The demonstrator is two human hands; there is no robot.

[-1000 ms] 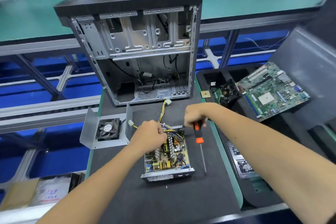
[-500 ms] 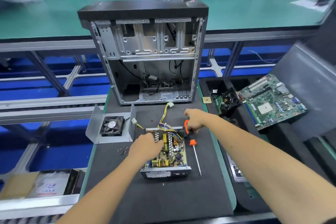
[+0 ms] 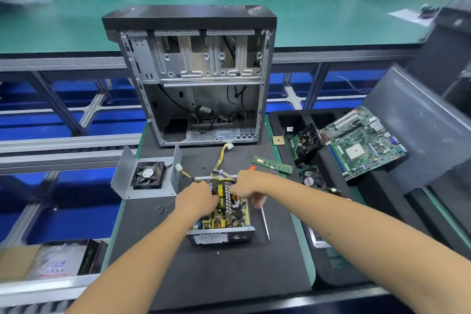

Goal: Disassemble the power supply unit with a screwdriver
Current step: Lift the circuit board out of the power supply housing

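Far left of the left hand, at the worktop's [image 3: 209,275] edge: a shiny bag [image 3: 54,261] with blurry red and blue print, too fuzzy to read, and beside it a dark box with letters ending "ME".

Just left of the left hand: a bent metal cover [image 3: 122,181] with a black fan [image 3: 148,175] in it. White round sticker on the fan, writing too small to read. A few tiny screws [image 3: 161,209] on the mat, near the left wrist.

Left hand [image 3: 196,201] on top of the open power supply unit [image 3: 224,219], fingers bent down onto the green board and touching the parts inside. Cannot tell if anything is pinched.

Power supply unit on the dark mat, right under both hands, with its holey metal front facing the person. Yellow and black wires [image 3: 220,160] coming out of its far end.

Behind both hands: a big empty computer case [image 3: 193,76], standing up, open side facing the person.

Right hand [image 3: 248,183] at the far right corner of the unit, fingers curled around the screwdriver [image 3: 265,222]. Orange handle tip poking out past the knuckles, thin metal shaft pointing back along the unit's right side.

Right of the right hand: a green memory stick [image 3: 272,164] on the mat. Farther right, a black tray [image 3: 331,250] with two more fans and a green motherboard [image 3: 362,143]. No readable words on them.
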